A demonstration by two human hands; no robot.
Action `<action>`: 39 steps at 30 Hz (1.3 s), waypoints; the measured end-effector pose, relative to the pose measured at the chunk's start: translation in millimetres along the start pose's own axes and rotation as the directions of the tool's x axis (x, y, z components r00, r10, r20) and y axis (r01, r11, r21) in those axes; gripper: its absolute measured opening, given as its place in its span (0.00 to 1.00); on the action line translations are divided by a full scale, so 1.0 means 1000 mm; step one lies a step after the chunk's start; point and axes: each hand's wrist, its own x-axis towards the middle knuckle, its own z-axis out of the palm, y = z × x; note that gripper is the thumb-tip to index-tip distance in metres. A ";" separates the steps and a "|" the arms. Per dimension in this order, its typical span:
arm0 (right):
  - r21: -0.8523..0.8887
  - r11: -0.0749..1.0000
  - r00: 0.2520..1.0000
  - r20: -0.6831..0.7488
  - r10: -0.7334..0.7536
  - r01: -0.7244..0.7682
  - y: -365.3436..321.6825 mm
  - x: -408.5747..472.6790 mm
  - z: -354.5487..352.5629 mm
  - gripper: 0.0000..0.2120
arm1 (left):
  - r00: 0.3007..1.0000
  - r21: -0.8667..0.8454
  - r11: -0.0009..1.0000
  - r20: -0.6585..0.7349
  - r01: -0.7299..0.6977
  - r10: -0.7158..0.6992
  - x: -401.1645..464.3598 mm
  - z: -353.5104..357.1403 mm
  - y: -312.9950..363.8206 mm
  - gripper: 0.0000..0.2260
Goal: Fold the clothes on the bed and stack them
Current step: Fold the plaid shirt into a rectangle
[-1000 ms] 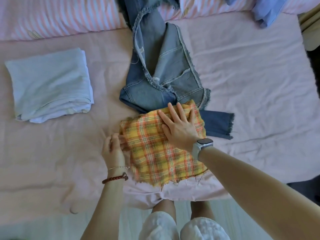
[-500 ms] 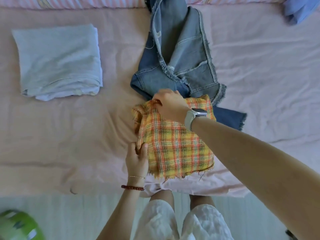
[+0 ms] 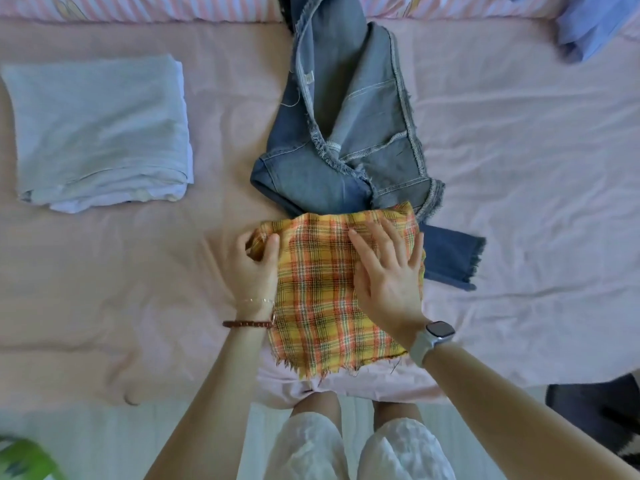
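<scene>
The right hand [image 3: 388,275] lies flat on the yellow checked cloth [image 3: 318,306], with its fingers straight and spread wide, pressing down on the far right part of it. It holds nothing; it only pushes on the cloth. The left hand [image 3: 254,268] is at the far left corner of the same cloth. Its thumb and fingers are bent close together and pinch the bunched-up edge there. The checked cloth is folded into a rough square and sits at the near edge of the bed [image 3: 519,202], right in front of the person's knees. Its near edge is frayed with loose threads. A watch [image 3: 433,339] is on the right wrist, and a red bracelet [image 3: 247,323] is on the left wrist. Just past the checked cloth lies a blue denim piece [image 3: 349,140], not folded, running toward the far side. The far edge of the checked cloth lies over the near part of the denim, so the two touch. Far off to the left sits a neat pile of folded pale blue clothes [image 3: 97,133], well apart from the hands. At the far right corner there is another blue cloth [image 3: 588,26], bunched up. A striped pink pillow [image 3: 138,6] runs along the far edge of the bed.
</scene>
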 end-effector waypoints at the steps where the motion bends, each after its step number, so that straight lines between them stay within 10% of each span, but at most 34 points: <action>1: -0.038 0.999 0.996 0.092 0.018 -0.015 0.002 -0.004 0.004 0.21 | 0.999 0.019 1.000 -0.040 -0.006 0.006 0.009 0.002 0.001 0.10; 7: -0.131 0.991 0.916 0.396 0.065 -0.014 0.013 0.005 0.031 0.25 | 0.973 0.038 0.990 -0.194 0.136 -0.126 0.032 0.008 -0.013 0.12; 10: -0.164 0.986 0.899 0.428 0.091 -0.022 0.014 0.007 0.040 0.27 | 0.962 0.263 0.963 -0.242 -0.062 0.128 0.016 0.007 -0.009 0.14; 13: -0.184 0.983 0.888 0.449 0.095 -0.012 0.011 0.006 0.050 0.27 | 0.795 0.552 0.619 0.146 -0.559 0.588 -0.021 0.015 -0.018 0.19; 15: -0.178 0.984 0.890 0.445 0.096 -0.017 0.010 0.009 0.053 0.27 | 0.752 0.586 0.492 0.367 -0.644 0.548 -0.036 0.026 -0.032 0.22; 19: -0.134 0.988 0.928 0.373 -0.022 0.077 0.026 -0.005 0.046 0.25 | 0.892 0.700 0.557 0.397 -0.447 0.216 -0.027 0.038 -0.064 0.24; 23: -0.163 0.985 0.929 0.370 0.005 0.059 0.062 -0.028 0.039 0.26 | 0.877 0.635 0.628 0.448 -0.449 0.174 -0.009 0.048 -0.074 0.23; 27: 0.156 0.983 0.968 0.245 0.055 -0.095 0.078 -0.033 0.030 0.23 | 0.971 0.430 0.873 0.161 -0.229 0.176 -0.013 0.039 -0.066 0.27; 31: 0.527 0.627 0.815 0.288 0.503 -0.573 0.086 -0.036 0.020 0.18 | 0.982 -0.009 0.989 0.124 0.147 -0.145 -0.023 0.014 -0.066 0.24; 39: 0.635 0.246 0.672 0.615 0.412 -0.732 0.075 -0.034 0.017 0.21 | 0.891 -0.102 0.917 0.299 0.385 -0.341 -0.038 0.015 -0.055 0.29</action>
